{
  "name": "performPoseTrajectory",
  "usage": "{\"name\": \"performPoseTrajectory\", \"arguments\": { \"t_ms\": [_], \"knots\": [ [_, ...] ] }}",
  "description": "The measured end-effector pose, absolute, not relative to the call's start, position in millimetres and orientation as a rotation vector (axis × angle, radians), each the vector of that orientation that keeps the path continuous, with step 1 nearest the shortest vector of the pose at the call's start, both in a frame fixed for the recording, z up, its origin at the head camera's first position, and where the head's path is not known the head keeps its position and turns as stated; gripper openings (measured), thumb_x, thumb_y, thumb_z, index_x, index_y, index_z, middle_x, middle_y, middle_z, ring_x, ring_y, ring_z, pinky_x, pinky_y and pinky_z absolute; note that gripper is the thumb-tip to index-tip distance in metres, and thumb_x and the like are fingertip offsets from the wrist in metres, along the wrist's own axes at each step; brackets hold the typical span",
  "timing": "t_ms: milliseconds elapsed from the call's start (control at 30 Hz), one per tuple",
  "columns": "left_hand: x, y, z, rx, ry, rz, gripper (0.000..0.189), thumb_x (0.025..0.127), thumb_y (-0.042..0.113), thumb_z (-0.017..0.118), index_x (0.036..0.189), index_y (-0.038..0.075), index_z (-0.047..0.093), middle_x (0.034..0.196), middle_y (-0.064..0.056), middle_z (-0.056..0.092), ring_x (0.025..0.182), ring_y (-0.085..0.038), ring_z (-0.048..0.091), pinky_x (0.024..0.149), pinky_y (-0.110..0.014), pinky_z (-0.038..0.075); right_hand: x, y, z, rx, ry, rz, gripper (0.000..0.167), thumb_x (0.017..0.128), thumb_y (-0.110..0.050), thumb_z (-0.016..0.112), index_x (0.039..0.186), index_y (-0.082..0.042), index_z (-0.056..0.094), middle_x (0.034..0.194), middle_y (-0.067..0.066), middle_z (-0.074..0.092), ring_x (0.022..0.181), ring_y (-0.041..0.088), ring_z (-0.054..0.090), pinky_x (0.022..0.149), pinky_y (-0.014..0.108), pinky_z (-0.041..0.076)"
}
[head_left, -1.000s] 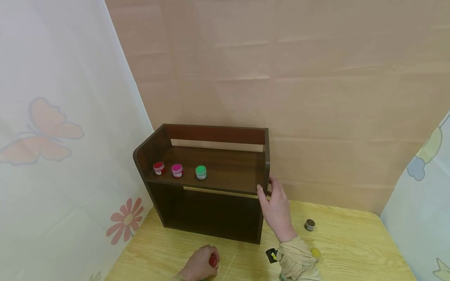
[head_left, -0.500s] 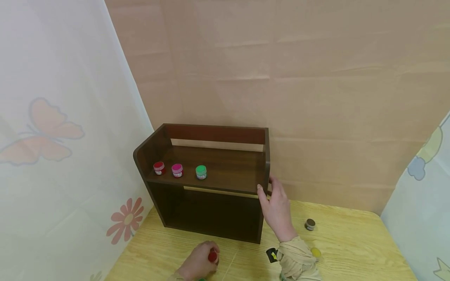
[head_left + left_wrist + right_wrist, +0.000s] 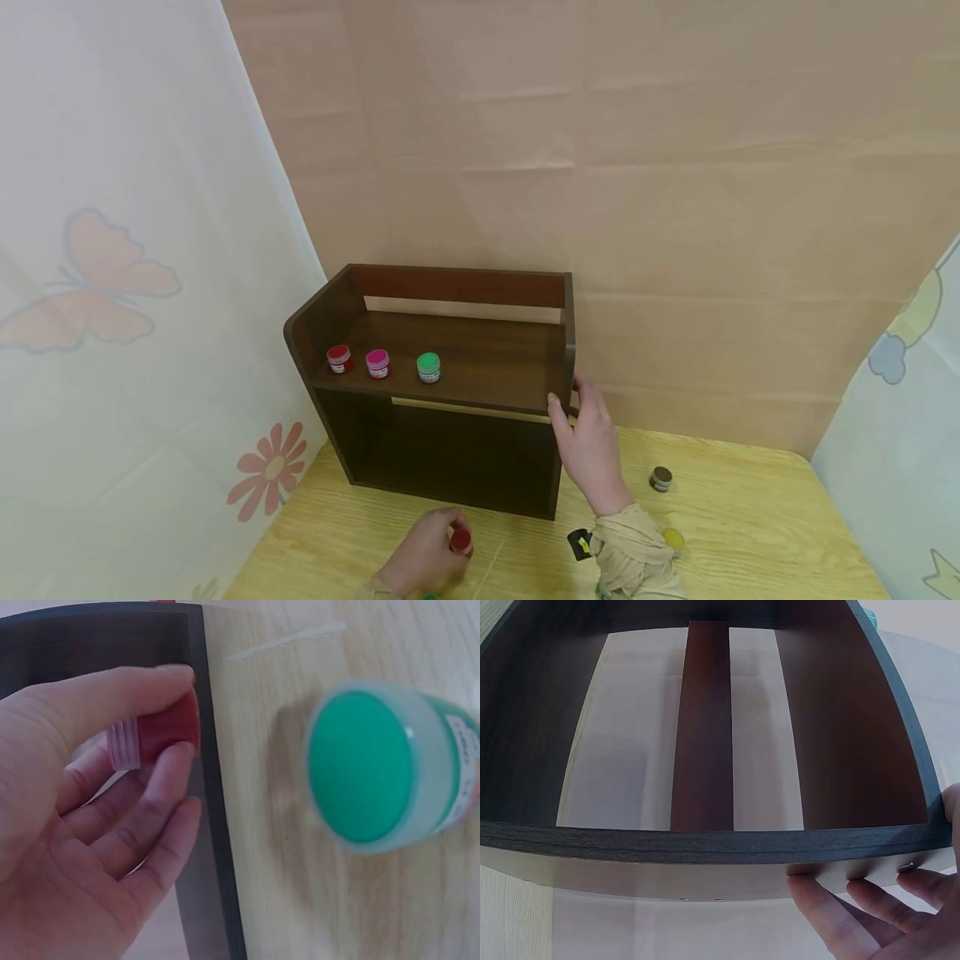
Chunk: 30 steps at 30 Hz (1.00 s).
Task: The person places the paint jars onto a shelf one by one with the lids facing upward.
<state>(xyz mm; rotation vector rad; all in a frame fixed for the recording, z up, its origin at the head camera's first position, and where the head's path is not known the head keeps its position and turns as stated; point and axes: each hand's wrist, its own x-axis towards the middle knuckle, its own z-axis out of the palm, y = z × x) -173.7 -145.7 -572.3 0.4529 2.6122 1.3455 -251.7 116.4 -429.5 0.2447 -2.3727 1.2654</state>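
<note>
Red jar [image 3: 169, 733], dark-brown shelf [image 3: 495, 358], yellow wood-grain table [image 3: 757, 521]

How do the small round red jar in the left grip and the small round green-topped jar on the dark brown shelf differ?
Colour: the red jar is red; the green-topped jar is green.
Support: the left grip pinches the red jar; the green-topped jar stands upright on the shelf's upper board.
Label: the green-topped jar shows a white one; none shows on the red jar.
Shared: both small and round.
</note>
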Motion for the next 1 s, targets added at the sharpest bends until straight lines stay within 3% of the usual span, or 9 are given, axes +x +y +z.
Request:
{"name": "performPoseTrajectory", "arguments": {
  "t_ms": [267, 500, 1000],
  "knots": [
    [-177.6, -141.0, -561.5, 0.466, 2.654, 1.395, 0.030, 0.084, 0.013, 0.085, 0.108, 0.010, 0.068, 0.090, 0.011, 0.063, 0.060, -0.004, 0.057, 0.058, -0.023, 0.051, -251.8, 115.8, -429.4, 0.247, -2.377, 1.269, 0.054, 0.105, -0.036, 0.055, 0.145, -0.001, 0.046, 0.135, 0.018, 0.055, 0.110, 0.037, 0.064, 0.083, 0.052, 0.056],
    [-179.7, -134.4, -550.6, 0.504, 2.686, 1.444, 0.037, 0.086, 0.002, 0.080, 0.119, 0.004, 0.065, 0.104, 0.004, 0.062, 0.070, -0.005, 0.059, 0.066, -0.023, 0.053, -251.1, 115.1, -429.0, 0.247, -2.375, 1.268, 0.054, 0.105, -0.036, 0.054, 0.145, -0.002, 0.046, 0.135, 0.018, 0.055, 0.109, 0.037, 0.064, 0.084, 0.053, 0.056],
    [-181.9, -134.7, -541.3, 0.510, 2.690, 1.443, 0.036, 0.084, -0.007, 0.077, 0.112, 0.011, 0.063, 0.109, 0.001, 0.059, 0.086, -0.008, 0.060, 0.069, -0.022, 0.054, -252.1, 115.1, -430.4, 0.252, -2.358, 1.276, 0.054, 0.105, -0.036, 0.054, 0.145, 0.000, 0.046, 0.136, 0.019, 0.055, 0.111, 0.038, 0.063, 0.084, 0.054, 0.056]
  ]
}}
